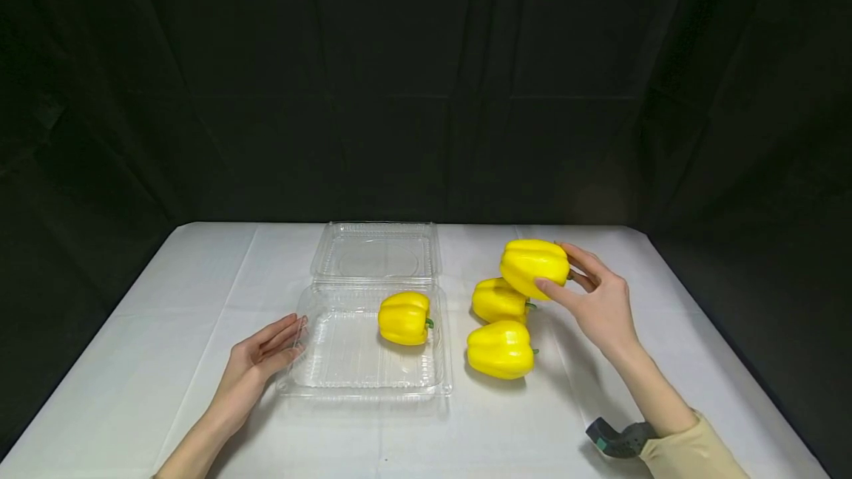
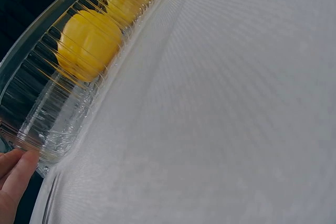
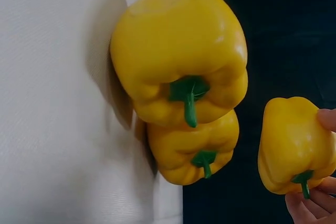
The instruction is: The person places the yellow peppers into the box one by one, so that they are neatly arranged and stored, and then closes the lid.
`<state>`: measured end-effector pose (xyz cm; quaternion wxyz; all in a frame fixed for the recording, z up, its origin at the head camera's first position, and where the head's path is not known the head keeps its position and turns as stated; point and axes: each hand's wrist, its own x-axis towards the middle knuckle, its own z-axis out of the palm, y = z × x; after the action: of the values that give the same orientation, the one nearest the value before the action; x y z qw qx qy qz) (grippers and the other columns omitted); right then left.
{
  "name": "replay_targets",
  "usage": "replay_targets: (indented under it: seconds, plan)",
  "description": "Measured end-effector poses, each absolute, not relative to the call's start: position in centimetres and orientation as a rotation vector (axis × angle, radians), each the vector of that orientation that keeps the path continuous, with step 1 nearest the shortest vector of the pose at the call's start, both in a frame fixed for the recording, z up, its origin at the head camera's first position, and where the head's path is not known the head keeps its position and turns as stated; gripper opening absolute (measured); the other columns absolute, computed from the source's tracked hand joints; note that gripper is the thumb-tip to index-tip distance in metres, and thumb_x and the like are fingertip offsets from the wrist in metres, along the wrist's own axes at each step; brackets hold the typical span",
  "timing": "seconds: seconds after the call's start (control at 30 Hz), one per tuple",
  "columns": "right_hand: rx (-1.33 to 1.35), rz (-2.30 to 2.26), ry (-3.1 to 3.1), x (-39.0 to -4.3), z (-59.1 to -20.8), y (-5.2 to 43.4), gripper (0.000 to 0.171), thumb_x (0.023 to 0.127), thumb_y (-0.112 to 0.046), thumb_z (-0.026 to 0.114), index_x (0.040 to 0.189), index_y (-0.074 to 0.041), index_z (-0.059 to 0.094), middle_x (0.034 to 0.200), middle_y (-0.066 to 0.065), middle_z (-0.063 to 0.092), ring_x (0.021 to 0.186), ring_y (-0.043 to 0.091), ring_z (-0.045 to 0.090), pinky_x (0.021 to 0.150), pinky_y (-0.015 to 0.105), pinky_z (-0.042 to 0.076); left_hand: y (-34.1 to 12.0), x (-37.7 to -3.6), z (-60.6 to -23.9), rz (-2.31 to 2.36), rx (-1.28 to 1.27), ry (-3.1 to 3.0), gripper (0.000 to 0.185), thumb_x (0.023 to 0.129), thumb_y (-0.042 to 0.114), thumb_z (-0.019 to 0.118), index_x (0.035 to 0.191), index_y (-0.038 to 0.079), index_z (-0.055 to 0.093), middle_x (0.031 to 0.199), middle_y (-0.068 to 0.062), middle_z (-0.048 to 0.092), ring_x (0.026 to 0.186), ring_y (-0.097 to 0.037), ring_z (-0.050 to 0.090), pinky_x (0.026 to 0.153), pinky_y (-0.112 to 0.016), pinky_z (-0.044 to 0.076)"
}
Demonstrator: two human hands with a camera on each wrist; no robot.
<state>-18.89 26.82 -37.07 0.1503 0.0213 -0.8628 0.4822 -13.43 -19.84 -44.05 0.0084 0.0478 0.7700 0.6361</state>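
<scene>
Worktop (image 1: 166, 361): white cloth cover, wide, against a black curtain backdrop; carries everything listed below.
Clamshell box (image 1: 313, 375): clear plastic, hinged lid (image 1: 376, 253) laid flat open behind the tray. Light and slippery by the look of it, so it wants bracing while anything is set down inside.
Lifted pepper (image 1: 535, 267): yellow, held clear of the worktop at the right, above and just behind the two loose ones. Best carried high enough to clear the tray's near-right rim, then lowered into the bare left half of the tray, stem kept sideways like its neighbour's.
Boxed pepper (image 1: 404, 318): yellow, lying on its side in the tray's right rear part, green stem pointing right. Likely to roll if nudged; the incoming one should land beside it, not on it.
Loose peppers: two, yellow, on the worktop just right of the box, one (image 1: 499, 300) behind the other (image 1: 500, 350), nearly touching. The wrist view shows their stems facing the camera.
Right hand (image 1: 602, 307): thumb and fingers clamped round the lifted pepper from its right side. A steady, even squeeze suits the smooth skin.
Left hand (image 1: 262, 355): fingers straight and relaxed, holding nothing, fingertips (image 2: 21, 163) resting against the tray's left wall. Good spot to steady the box.
</scene>
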Motion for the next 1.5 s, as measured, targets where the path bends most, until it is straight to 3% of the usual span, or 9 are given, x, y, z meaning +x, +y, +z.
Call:
replay_targets:
  seconds: [1.5]
  plan:
    - [0.208,1.436,-2.444,-18.2,-36.2,22.9,0.066,0.086,-0.029,0.08,0.145,-0.012,0.053,0.144,0.004,0.055,0.128,0.023,0.055,0.1,0.011,0.044,-19.6,-13.3,-43.9,2.01,0.166,2.402,0.057,0.098,0.012,0.062,0.147,-0.006,0.041,0.146,-0.021,0.051,0.118,0.01,0.055,0.096,-0.008,0.044]
